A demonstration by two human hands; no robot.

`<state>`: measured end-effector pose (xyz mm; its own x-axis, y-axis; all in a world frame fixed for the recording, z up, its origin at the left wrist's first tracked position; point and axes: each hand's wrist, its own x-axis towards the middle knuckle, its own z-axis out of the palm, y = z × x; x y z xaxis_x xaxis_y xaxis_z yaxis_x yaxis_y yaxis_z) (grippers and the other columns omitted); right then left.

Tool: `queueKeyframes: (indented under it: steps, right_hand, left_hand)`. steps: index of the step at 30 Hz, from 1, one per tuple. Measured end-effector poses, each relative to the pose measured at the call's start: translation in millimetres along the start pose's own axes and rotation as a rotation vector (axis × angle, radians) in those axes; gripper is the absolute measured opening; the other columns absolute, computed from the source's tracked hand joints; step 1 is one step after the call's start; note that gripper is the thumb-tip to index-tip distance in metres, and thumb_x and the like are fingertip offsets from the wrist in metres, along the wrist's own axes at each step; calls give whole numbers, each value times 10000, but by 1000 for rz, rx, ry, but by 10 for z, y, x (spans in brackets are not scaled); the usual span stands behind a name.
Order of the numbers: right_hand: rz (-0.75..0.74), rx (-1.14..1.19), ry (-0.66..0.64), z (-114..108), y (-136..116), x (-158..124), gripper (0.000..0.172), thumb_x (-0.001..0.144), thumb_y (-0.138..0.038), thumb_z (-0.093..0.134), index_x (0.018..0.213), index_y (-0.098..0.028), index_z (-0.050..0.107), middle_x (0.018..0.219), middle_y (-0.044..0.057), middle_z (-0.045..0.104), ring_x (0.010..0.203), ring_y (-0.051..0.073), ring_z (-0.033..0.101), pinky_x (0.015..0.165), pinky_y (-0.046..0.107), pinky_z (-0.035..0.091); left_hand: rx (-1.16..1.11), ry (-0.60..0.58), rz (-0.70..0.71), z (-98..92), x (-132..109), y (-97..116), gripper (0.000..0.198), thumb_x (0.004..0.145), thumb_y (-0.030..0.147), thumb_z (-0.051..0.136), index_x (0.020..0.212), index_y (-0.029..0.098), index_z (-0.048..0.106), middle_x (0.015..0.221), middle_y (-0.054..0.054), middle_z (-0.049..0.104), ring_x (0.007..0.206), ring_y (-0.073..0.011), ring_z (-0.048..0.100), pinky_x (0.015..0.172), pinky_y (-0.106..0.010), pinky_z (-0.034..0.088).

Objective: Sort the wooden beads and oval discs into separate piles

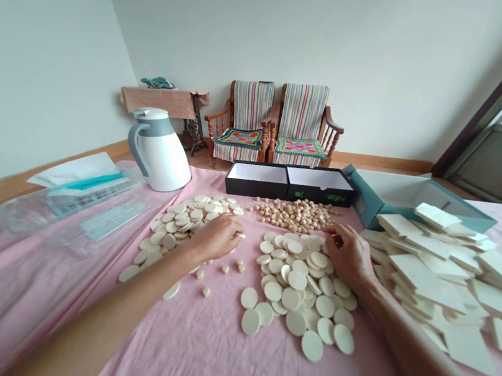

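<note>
My left hand [219,238] is closed, with a small pale wooden disc [241,235] showing at its fingertips. It hovers at the right edge of a heap of small round wooden discs [168,242]. Several loose wooden beads [225,269] lie on the cloth just below it. My right hand [349,252] has its fingers curled together at the upper right of a heap of larger round wooden discs [297,281]. Whatever those fingers hold, if anything, is hidden. A pile of wooden beads [296,215] lies close to the right fingertips.
Square wooden pieces [437,266] are stacked loosely at the right, before a teal box [371,201]. Two open black boxes [255,187] stand behind the beads. A white-and-grey jug [165,159] and clear plastic packaging [74,199] are at the left on the pink cloth [202,356].
</note>
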<state>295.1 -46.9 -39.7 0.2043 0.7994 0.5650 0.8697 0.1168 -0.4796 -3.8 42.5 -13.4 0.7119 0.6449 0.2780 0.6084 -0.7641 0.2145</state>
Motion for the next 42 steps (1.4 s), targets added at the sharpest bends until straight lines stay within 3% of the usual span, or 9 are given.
queueKeyframes:
  steps: [5, 8, 13, 17, 21, 27, 32, 36, 42]
  right_hand:
    - [29, -11, 28, -31, 12, 13, 219, 771, -222, 456, 844, -189, 659, 762, 36, 619, 592, 134, 543, 601, 255, 422]
    - [25, -14, 19, -35, 12, 14, 223, 766, -211, 455, 851, -191, 660, 771, 33, 621, 596, 132, 543, 604, 253, 417]
    - [17, -31, 14, -13, 25, 3, 213, 766, -207, 456, 832, -182, 657, 784, 43, 625, 592, 134, 544, 600, 257, 417]
    - [3, -28, 10, 9, 49, 1, 213, 765, -212, 460, 840, -186, 658, 783, 42, 630, 598, 138, 554, 601, 259, 424]
    - [4, -24, 14, 10, 44, 4, 212, 763, -213, 464, 836, -187, 661, 788, 43, 636, 590, 136, 556, 596, 260, 427]
    - [12, -18, 6, 1, 25, 2, 211, 771, -211, 464, 841, -183, 661, 791, 44, 636, 581, 132, 551, 587, 257, 424]
    - [6, -14, -8, -3, 15, -4, 197, 772, -204, 469, 830, -177, 655, 778, 33, 627, 586, 126, 555, 589, 247, 420]
    - [10, -8, -24, -8, 1, -5, 201, 776, -203, 466, 835, -174, 655, 786, 37, 627, 589, 126, 559, 585, 244, 417]
    - [20, 2, -24, -3, 4, -3, 187, 772, -199, 481, 830, -171, 656, 779, 32, 623, 592, 119, 563, 596, 240, 421]
  left_hand:
    - [-70, 110, -31, -1, 14, 56, 178, 826, 190, 532, 826, 182, 710, 857, -52, 705, 845, -188, 623, 813, -312, 462]
    - [-190, 185, -24, -29, 19, 202, 171, 837, 208, 541, 875, 181, 706, 879, -43, 711, 810, -164, 631, 775, -282, 478]
    - [-369, 212, -16, -35, 26, 430, 149, 830, 233, 571, 865, 177, 704, 853, -33, 715, 772, -145, 637, 732, -254, 492]
    - [-377, 244, -35, 4, 33, 436, 127, 812, 212, 590, 852, 182, 706, 870, -34, 715, 814, -154, 638, 779, -275, 496]
    - [-352, 283, -75, 50, 28, 450, 122, 802, 225, 605, 811, 172, 714, 814, -45, 695, 750, -148, 621, 715, -267, 505]
    - [-604, 176, 12, 62, 20, 555, 298, 812, 153, 546, 1090, 166, 652, 1043, -70, 675, 855, -139, 644, 752, -254, 528]
    - [-307, 58, -27, -25, -8, 435, 161, 759, 208, 615, 889, 174, 703, 847, -43, 682, 724, -146, 607, 684, -262, 491]
    - [-53, -67, 42, -18, -73, 350, 178, 659, 294, 709, 789, 180, 669, 767, -33, 643, 771, -195, 586, 718, -294, 458]
    - [12, -81, 0, 54, -125, 398, 40, 692, 187, 617, 730, 177, 609, 768, -28, 608, 742, -180, 577, 676, -272, 442]
